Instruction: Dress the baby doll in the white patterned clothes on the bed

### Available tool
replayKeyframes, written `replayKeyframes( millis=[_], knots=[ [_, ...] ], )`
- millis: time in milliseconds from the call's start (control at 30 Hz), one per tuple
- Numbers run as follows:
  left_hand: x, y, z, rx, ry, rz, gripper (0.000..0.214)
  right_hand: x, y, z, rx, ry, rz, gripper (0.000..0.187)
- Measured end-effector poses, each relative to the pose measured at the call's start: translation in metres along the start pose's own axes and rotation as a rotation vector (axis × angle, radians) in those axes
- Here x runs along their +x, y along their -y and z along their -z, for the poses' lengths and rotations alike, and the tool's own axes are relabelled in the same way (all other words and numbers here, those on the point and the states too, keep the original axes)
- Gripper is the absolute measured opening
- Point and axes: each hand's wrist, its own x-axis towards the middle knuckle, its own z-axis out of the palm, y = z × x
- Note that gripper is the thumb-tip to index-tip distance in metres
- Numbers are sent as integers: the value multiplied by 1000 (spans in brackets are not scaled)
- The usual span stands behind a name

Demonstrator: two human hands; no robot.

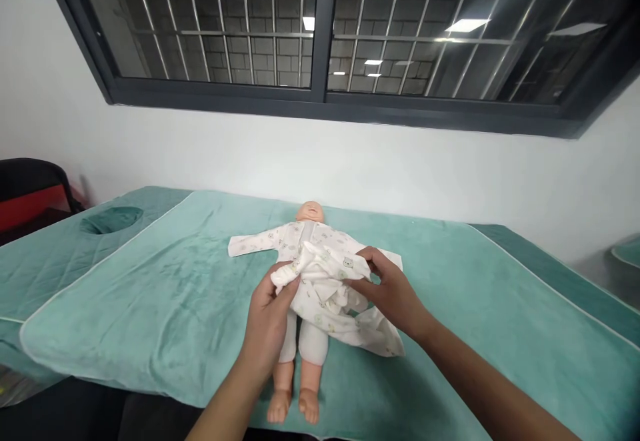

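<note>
A baby doll (pixel 311 212) lies on its back on the green-covered bed, head toward the wall and bare feet toward me. It wears a white long-sleeved top (pixel 287 235) with small prints, its sleeves spread to both sides. Above the doll's belly and legs I hold a bunched white printed baby garment (pixel 330 314); its exact kind is hidden by the folds. My left hand (pixel 273 304) pinches its left edge between thumb and fingers. At the right edge, near a printed bear face, my right hand (pixel 387 287) grips the cloth. One end hangs down at the right.
The green plush cover (pixel 150 294) spreads across the bed, with a face hole (pixel 111 219) at the left end. A black and red chair (pixel 35 194) stands at far left. Behind are a white wall (pixel 300 154) and a dark-framed barred window (pixel 320 97).
</note>
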Motion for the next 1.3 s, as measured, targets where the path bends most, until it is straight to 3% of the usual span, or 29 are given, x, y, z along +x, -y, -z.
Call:
replayKeyframes(
  millis=[133, 233, 400, 533, 600, 733, 933, 1033, 1200, 1300],
  knots=[
    [2, -15, -2, -268, -7, 52, 38, -5, 8, 4, -45, 160, 93, 23],
    [8, -35, 1, -363, -31, 10, 38, -8, 14, 7, -41, 235, 146, 28],
    [23, -71, 9, -322, -70, -91, 30, -2, 26, 10, -115, 183, 193, 28],
    [39, -87, 5, -158, -4, -132, 31, 19, 41, 9, -55, 238, 197, 21],
    [44, -89, -1, -96, 82, -100, 35, 31, 49, 6, 48, 243, 198, 23],
    [45, -86, -7, -33, 325, 11, 41, 52, 67, -3, 235, 226, 243, 49],
    [43, -80, 9, 10, 530, 187, 38, 65, 66, -9, 285, 234, 136, 29],
    [49, -77, 18, -72, 511, 215, 30, 63, 54, -5, 319, 357, 93, 29],
    [59, -68, 18, -331, 332, 175, 17, 56, 38, 4, 654, 668, 40, 36],
    [61, -63, 17, -394, 283, 176, 15, 55, 36, 6, 740, 681, -5, 39]
  ],
)
